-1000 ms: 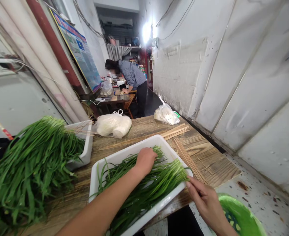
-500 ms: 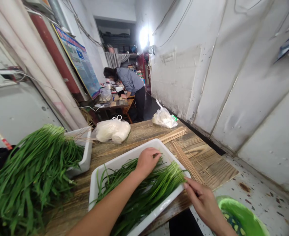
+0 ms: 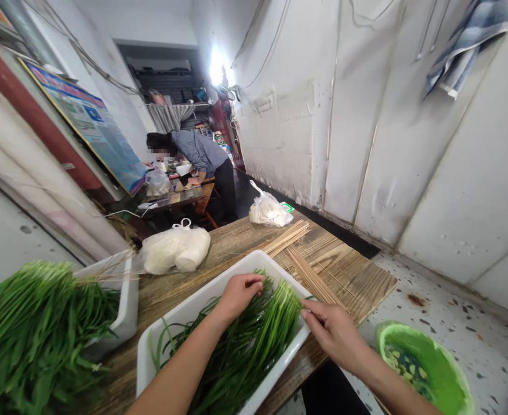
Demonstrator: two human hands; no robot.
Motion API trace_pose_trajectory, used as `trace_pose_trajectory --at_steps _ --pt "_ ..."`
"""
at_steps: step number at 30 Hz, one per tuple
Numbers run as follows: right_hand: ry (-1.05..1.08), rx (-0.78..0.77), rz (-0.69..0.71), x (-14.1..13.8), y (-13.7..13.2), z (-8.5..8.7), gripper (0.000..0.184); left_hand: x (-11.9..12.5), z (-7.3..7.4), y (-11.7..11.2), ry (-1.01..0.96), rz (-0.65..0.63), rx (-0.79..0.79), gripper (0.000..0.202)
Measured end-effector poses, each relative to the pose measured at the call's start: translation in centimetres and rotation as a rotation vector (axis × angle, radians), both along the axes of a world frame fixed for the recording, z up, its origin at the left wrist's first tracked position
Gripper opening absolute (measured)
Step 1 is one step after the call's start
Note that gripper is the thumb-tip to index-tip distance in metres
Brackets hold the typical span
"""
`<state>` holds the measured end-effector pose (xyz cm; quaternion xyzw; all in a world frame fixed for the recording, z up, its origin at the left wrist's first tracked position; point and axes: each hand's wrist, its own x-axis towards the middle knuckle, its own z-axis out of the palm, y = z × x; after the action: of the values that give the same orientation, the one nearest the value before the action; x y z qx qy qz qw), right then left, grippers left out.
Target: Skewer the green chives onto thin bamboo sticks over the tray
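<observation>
Long green garlic chives point(image 3: 275, 328) lie in a white plastic tray point(image 3: 150, 351), their pale ends lined up toward its right side. My left hand point(image 3: 241, 297) is over the tray, thumb and fingers pinched on chive stems at the far end. At the tray's right rim my right hand point(image 3: 332, 331) is closed in a pinch against the nearest pale ends of the bunch; what sits between those fingertips is hidden. Bamboo skewers point(image 3: 312, 276) lie on the wooden table point(image 3: 366, 276), just beyond the tray.
At left, another white tray point(image 3: 128, 300) holds heaped chives point(image 3: 33, 323) with thin sticks poking out. Knotted plastic bags point(image 3: 176, 248) and a smaller bag point(image 3: 269, 208) stand at the table's far edge. A green bucket point(image 3: 448, 369) sits on the floor. A person point(image 3: 206, 158) bends over a back table.
The view has swung right, shifting everything leftward. My left hand has drawn slightly back from the tray's far edge, down to the stem ends. My right hand keeps its pinch beside the bunch.
</observation>
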<state>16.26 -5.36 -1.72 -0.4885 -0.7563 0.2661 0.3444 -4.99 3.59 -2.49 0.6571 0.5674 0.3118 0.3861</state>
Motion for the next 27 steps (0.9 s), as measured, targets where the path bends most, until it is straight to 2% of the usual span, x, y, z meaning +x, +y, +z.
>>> trace_pose_trajectory --at_steps 4,11,27 --pt "-0.013 0.002 -0.013 -0.1 0.0 0.1 0.025 0.5 0.5 -0.5 -0.143 0.101 -0.053 0.03" --pt "0.009 -0.008 -0.004 -0.1 0.0 0.1 0.025 1.6 1.4 -1.4 -0.316 0.116 -0.044 0.029" --pt "0.049 -0.041 0.01 -0.1 0.2 -0.3 0.026 2.0 1.5 -1.7 -0.431 0.182 -0.086 0.029"
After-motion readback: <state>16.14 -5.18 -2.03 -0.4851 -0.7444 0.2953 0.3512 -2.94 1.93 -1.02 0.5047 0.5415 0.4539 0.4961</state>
